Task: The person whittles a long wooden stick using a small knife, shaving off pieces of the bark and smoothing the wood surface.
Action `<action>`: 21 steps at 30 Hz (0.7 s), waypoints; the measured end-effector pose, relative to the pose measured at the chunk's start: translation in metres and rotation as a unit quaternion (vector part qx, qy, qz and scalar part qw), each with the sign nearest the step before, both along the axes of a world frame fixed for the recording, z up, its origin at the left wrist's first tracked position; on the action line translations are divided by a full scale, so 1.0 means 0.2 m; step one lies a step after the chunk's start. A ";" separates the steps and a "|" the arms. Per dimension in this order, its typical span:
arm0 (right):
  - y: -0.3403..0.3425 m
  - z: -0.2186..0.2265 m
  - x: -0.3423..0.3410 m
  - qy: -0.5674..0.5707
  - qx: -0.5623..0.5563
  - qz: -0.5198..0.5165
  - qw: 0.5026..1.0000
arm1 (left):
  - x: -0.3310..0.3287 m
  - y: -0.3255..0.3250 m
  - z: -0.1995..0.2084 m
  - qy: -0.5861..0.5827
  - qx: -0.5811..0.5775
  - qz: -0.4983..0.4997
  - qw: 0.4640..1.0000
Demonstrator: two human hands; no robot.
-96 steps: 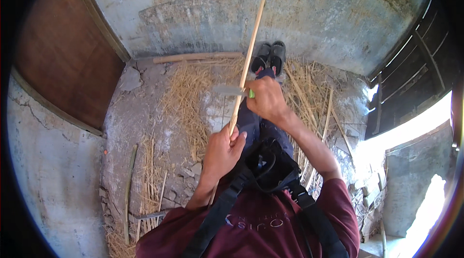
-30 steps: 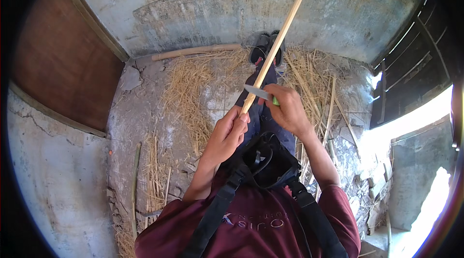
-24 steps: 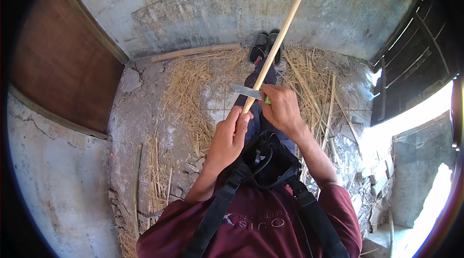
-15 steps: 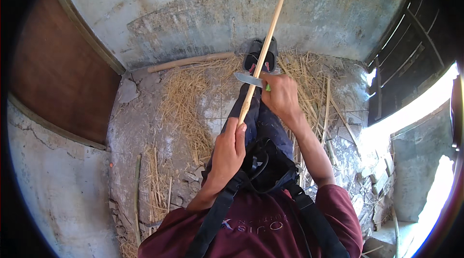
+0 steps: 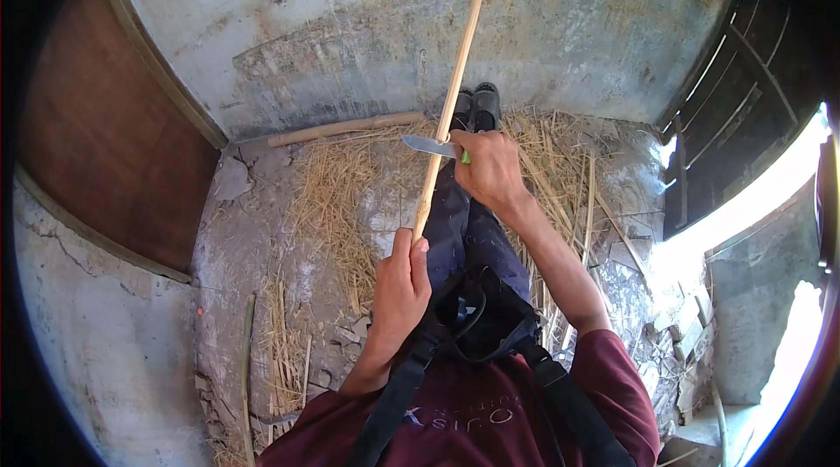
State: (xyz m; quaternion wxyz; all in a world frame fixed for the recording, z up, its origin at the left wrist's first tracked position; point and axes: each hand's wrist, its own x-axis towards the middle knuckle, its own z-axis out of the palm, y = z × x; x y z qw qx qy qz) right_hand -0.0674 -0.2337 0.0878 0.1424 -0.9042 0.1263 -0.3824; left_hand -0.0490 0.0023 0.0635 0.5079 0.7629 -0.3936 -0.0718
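My left hand [image 5: 401,285] is closed round the near end of a long pale stick [image 5: 458,69], which looks like bamboo or wood. The stick slants up and away past my feet and out of the top of the view. In my right hand [image 5: 492,168] is a knife [image 5: 429,145] with a green handle, its fingers wrapped round the grip. The knife's blade lies across the stick a little beyond my left hand, pointing left. My right thumb or forefinger lies close to the stick by the blade; which one is hard to see.
Pale shavings [image 5: 337,191] lie heaped on the floor on both sides of my legs. A thick pole [image 5: 346,128] rests along the foot of the wall [image 5: 350,38]. Brown door panel [image 5: 114,126] at left; dark slatted boards [image 5: 731,108] and broken rubble [image 5: 691,327] at right.
Both hands, the stick and the knife have shifted slightly left, and my left hand has come a little nearer to me. The blade still lies across the stick.
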 end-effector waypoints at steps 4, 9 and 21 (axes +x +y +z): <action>0.11 -0.03 0.00 -0.005 0.004 0.058 0.998 | 0.02 0.07 0.00 -0.013 0.013 0.007 1.000; -0.37 0.05 0.15 -0.078 -0.095 -0.124 0.985 | -0.05 0.13 -0.15 -0.019 0.048 -0.005 0.999; -0.15 -0.27 -0.06 0.033 0.061 0.018 0.997 | 0.18 0.14 -0.20 0.278 -0.040 -0.106 0.954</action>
